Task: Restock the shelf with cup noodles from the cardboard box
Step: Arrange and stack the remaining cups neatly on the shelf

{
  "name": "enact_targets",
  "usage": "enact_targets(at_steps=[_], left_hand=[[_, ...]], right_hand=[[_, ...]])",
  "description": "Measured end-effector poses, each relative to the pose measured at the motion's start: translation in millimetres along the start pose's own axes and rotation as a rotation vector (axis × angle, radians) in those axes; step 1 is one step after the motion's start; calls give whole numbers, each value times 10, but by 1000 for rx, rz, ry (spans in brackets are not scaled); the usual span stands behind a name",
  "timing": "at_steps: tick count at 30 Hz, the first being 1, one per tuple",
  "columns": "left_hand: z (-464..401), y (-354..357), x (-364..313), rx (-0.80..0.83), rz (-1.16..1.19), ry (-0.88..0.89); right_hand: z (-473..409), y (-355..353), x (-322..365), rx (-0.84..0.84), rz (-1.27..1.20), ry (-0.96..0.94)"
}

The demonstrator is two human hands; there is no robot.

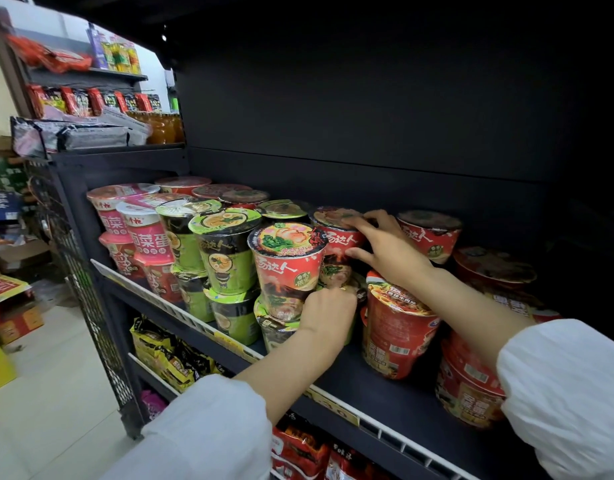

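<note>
Left hand [328, 308]: fingers curled around the base of the front red cup [286, 263], stacked on a green cup [276, 327].
Right hand [385, 247]: fingers and thumb grip the rear red cup [336, 237].
Shelf [385, 400]: both cups mid-row.

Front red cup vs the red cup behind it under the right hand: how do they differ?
1. The front red cup shows its whole lid; the rear red cup has its lid partly covered by the right hand.
2. The right hand grips the rear red cup's rim and side; the left hand is low beside the front red cup's base.

Shared: same red label, both upright, stacked on lower cups.
</note>
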State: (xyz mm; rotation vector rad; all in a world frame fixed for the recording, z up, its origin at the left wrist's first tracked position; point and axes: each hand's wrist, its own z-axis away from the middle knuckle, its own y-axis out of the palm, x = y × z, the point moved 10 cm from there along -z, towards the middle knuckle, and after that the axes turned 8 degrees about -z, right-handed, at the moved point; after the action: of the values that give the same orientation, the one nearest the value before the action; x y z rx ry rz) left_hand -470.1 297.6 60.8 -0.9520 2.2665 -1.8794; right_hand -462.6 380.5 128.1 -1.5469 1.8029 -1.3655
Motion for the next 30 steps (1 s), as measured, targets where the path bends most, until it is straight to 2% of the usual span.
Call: enact_targets(at_steps=[19, 26, 30], left_hand=[[-61, 54, -64, -62, -33, 39], [-75, -24, -122, -71, -70, 72], [-72, -69, -61, -91, -51, 59]], right_hand=[[-97, -167, 64, 123, -28, 72], [-17, -237, 120, 15, 21, 78], [87, -200, 88, -42, -36, 78]])
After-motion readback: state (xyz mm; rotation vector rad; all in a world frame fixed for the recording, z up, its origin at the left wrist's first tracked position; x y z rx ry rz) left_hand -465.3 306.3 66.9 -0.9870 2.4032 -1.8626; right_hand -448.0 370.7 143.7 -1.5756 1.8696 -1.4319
